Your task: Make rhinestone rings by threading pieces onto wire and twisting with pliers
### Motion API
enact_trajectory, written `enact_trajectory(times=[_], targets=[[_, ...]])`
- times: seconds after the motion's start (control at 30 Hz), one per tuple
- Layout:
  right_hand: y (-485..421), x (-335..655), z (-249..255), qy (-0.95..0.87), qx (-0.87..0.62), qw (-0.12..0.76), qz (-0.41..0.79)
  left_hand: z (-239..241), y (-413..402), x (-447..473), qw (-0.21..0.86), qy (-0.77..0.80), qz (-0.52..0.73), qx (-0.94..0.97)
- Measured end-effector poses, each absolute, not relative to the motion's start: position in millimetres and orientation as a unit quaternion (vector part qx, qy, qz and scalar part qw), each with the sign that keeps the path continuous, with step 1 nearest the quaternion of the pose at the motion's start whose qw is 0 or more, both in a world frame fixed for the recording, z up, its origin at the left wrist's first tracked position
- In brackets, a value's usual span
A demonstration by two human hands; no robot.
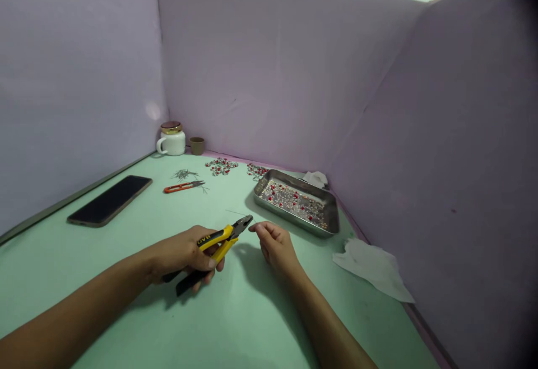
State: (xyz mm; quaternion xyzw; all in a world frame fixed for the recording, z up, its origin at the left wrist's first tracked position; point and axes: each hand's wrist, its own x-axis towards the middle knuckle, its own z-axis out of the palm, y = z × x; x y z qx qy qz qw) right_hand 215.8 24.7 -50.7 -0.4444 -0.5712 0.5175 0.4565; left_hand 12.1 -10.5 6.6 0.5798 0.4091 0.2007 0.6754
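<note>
My left hand (181, 252) is wrapped round a pair of pliers (227, 234) with yellow and black handles. The jaws point up and to the right, close to the fingertips of my right hand (277, 247). A thin wire (236, 212) sticks out to the left by the jaws. My right thumb and forefinger are pinched together, seemingly on the wire's other end, which is too fine to see clearly. Beyond my right hand stands a metal tray (296, 220) of small clear and red beads (290, 197).
Orange thread snips (180, 187) lie by a pile of wire pieces (184, 174). Beaded rings (221, 166) and more red beadwork (256, 171) sit behind. A phone (111, 201) is at left, a lidded white mug (172, 142) and small brown pot (196, 145) at back, torn white paper (372, 265) at right.
</note>
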Motion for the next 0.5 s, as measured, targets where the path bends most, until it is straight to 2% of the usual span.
enact_trajectory(times=[0.13, 0.2, 0.27, 0.33, 0.4, 0.5], targets=[[24.4, 210.7, -49.3, -0.506, -0.444, 0.469, 0.572, 1.4, -7.2, 9.4, 0.662, 0.427, 0.19, 0.585], [24.0, 210.9, -48.6, -0.511, -0.452, 0.468, 0.561, -0.9, -7.0, 8.4, 0.662, 0.429, 0.187, 0.586], [22.5, 214.1, -46.4, -0.568, -0.468, 0.469, 0.489, -2.2, -7.4, 7.7, 0.668, 0.425, 0.19, 0.58], [19.9, 219.9, -42.0, -0.657, -0.474, 0.459, 0.364, -2.1, -8.1, 7.8, 0.667, 0.42, 0.202, 0.582], [16.8, 227.1, -36.4, -0.739, -0.457, 0.435, 0.235, -0.8, -8.6, 8.5, 0.657, 0.413, 0.213, 0.593], [14.8, 237.2, -28.1, -0.81, -0.422, 0.389, 0.115, 2.3, -9.1, 9.7, 0.646, 0.407, 0.204, 0.613]])
